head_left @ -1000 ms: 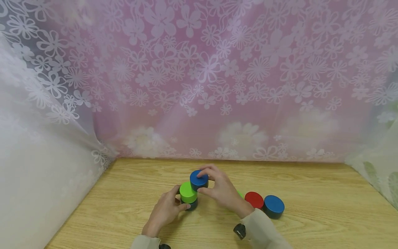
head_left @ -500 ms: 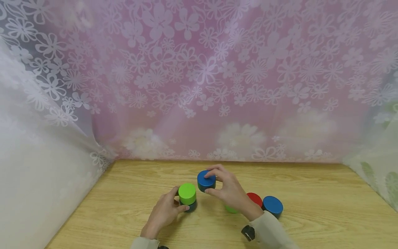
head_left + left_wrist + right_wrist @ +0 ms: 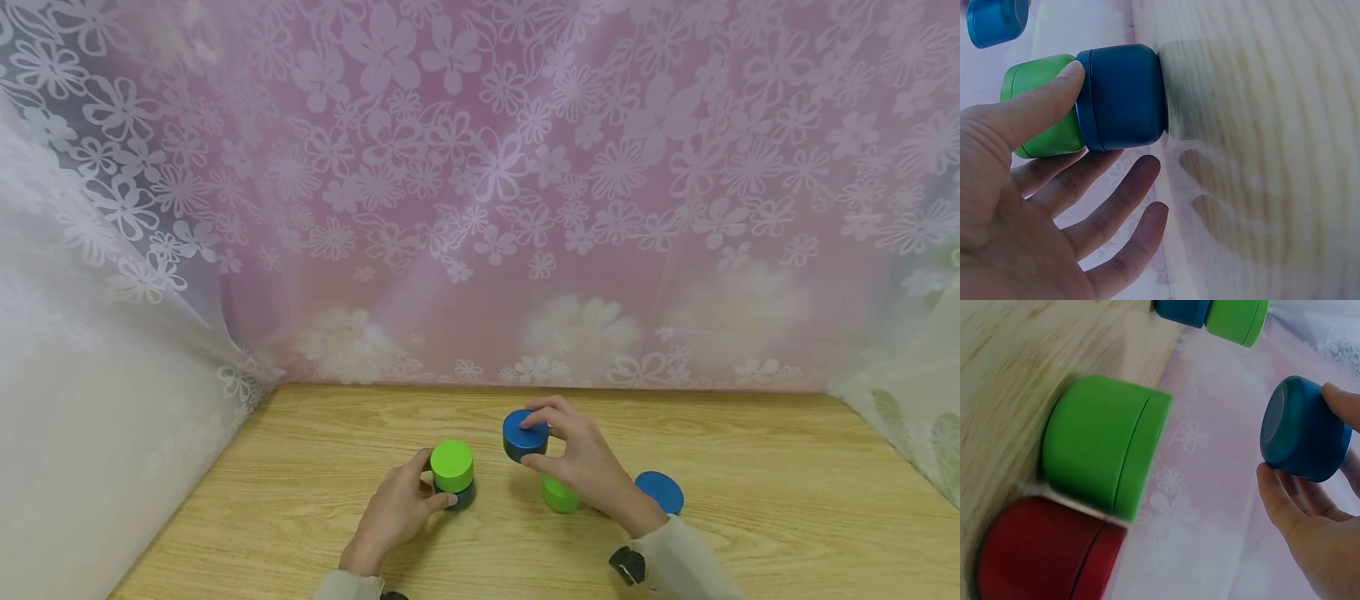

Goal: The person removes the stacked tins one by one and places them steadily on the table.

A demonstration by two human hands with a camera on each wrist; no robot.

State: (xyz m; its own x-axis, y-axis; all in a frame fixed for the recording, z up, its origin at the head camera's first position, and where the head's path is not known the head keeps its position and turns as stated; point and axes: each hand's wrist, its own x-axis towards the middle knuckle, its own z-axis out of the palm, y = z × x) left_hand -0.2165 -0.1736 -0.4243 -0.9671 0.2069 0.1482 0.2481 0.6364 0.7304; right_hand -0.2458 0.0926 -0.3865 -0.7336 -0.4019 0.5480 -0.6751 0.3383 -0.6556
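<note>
Two small round lidded tins are stacked on the table, a green tin [image 3: 452, 467] on top of a blue tin [image 3: 1125, 97]. My left hand [image 3: 397, 504] holds this stack where the two tins meet, the thumb in front and fingers behind; its lower fingers spread free in the left wrist view. Above the table to the right, my right hand [image 3: 585, 458] pinches another blue tin [image 3: 525, 435] between thumb and fingers, a fingertip on its lid. Below that hand stands a second green tin [image 3: 560, 494]. A red tin [image 3: 1047, 553] shows beside it in the right wrist view.
A further blue tin [image 3: 660, 492] stands on the wooden table [image 3: 360, 425] right of my right forearm, which hides the red tin in the head view. Flowered pink curtain [image 3: 480, 208] hangs along the table's back edge, with pale sheets at both sides.
My right hand has carried its blue tin rightward, away from above the stack. The second green tin has come into view and the red one is now covered. My left hand stays put.
</note>
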